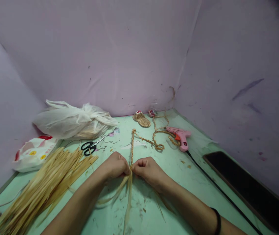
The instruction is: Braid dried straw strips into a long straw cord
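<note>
A thin braided straw cord [132,147] runs away from my hands over the green table, then turns right into loose curls. Pinched at its near end are the fingers of my left hand [117,165], with pale straw strands [129,192] hanging below toward me. My right hand [147,170] is closed on the same end from the other side, thumb against forefinger. The two hands almost meet at the braid's end. More strands trail under each wrist. What exactly lies between the fingertips is partly hidden.
At left lies a bundle of dry straw [43,186], with black-handled scissors [90,147], a tissue pack [34,153] and a white plastic bag [73,119] behind. A pink glue gun [182,135], its cable and a dark flat tray [242,182] are at right. A small woven piece [141,119] sits near the wall.
</note>
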`<state>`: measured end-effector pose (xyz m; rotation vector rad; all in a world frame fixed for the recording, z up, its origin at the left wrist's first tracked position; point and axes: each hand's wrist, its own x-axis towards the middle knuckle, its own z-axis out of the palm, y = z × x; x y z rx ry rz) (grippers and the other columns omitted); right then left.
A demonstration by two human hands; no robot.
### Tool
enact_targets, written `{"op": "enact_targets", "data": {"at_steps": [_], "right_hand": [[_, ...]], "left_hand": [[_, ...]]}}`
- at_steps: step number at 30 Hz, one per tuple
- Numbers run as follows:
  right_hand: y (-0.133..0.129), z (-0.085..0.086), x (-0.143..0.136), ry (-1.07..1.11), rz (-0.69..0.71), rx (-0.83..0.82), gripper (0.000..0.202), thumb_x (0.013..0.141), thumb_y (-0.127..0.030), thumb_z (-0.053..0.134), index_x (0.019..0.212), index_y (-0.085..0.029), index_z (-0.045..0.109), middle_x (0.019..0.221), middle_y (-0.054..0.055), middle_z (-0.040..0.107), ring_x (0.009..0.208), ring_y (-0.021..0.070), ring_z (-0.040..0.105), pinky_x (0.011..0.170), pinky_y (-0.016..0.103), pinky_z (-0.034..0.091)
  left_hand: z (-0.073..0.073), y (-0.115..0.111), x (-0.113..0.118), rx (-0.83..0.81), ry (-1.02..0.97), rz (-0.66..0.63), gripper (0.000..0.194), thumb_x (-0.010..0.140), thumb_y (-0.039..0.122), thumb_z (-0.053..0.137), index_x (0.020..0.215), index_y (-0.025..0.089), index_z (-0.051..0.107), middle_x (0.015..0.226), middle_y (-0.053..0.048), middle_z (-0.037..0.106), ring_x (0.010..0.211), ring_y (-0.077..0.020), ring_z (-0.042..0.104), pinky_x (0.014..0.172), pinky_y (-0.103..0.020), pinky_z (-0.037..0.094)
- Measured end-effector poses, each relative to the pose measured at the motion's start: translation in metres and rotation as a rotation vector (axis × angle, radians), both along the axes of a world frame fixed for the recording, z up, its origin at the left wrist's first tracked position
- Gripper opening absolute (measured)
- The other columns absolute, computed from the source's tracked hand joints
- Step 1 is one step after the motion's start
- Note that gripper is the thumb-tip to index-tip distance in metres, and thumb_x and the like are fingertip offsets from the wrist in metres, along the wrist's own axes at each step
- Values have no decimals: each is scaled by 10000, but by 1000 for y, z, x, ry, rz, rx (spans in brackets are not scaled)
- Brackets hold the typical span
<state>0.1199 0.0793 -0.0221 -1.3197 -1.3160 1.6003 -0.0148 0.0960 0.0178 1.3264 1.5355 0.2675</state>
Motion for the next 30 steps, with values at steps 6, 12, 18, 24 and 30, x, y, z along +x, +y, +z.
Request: {"op": "enact_targets", "data": {"at_steps": [6,12,18,24,30], "right_hand": [[1,-3,0,73,-8,-30,127,579,-126,472,490,-112,562,416,-28,476,387,37,287,411,197,195],[1,2,4,97,-25,-77,92,585,-167,528,523,-112,567,390,-45,429,346,24,238,368,199,142],[2,7,6,170,-83,-131,59,559,-187,552,554,-129,547,362,-79,327,316,25,218,355,208,82],[2,6,6,246,-108,-123,67,564,-181,551,543,-127,518,366,-83,315,331,17,198,369,202,86],[2,-1,1,206,-154,-138,64,571,-181,517,526,-136,506,367,-71,355,339,26,227,375,198,126]], "left_hand": [[-4,-4,3,-90,-215,71,70,491,168,501,460,117,539,359,12,457,266,-42,265,308,-194,122],[-3,-6,5,-76,-116,38,141,535,252,556,469,133,521,367,3,484,266,-47,279,311,-195,146],[-7,0,3,174,-22,72,268,475,259,689,468,141,448,317,61,378,319,-29,291,353,-167,191],[-10,-8,11,-25,-278,74,220,632,353,576,692,175,460,290,65,396,251,-62,278,304,-167,165],[-13,-6,10,5,-222,106,198,607,301,598,619,156,463,337,79,372,269,-39,289,293,-150,171]]}}
